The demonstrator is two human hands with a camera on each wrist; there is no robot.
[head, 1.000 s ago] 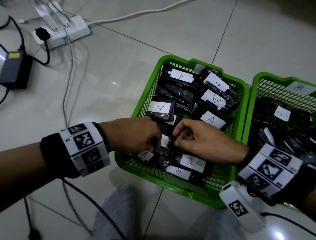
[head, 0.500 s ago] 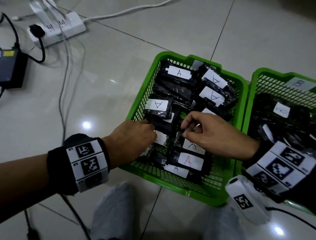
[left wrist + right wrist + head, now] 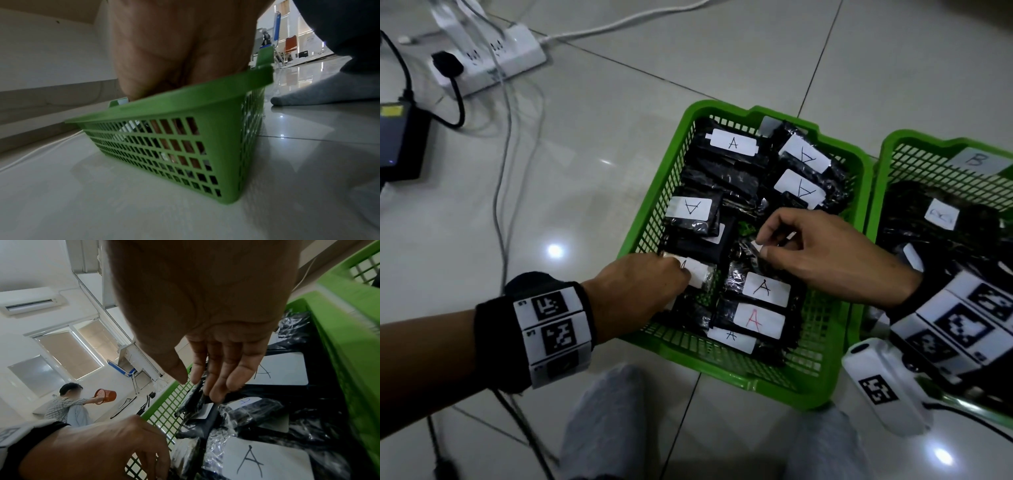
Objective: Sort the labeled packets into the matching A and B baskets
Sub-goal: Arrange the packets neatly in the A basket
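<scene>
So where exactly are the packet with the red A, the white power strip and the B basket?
Black plastic packet with the red A label (image 3: 756, 319): head view, on its white label.
White plastic power strip (image 3: 493, 54): head view, on its top face.
Green plastic mesh B basket (image 3: 941, 171): head view, on its far wall.

The two baskets (image 3: 835, 342) are green plastic with many small holes in the walls, and the plastic looks smooth with only a soft shine. The packets (image 3: 732, 178) inside are black, crinkly, shiny plastic wrap, and each white label (image 3: 766, 288) on them looks like flat, matt paper with a letter drawn in pen. The floor (image 3: 592, 144) is pale, smooth, glossy tile that mirrors the lights, the power strip (image 3: 496, 58) is shiny white plastic, and the sock (image 3: 329, 94) is soft grey cloth.
</scene>
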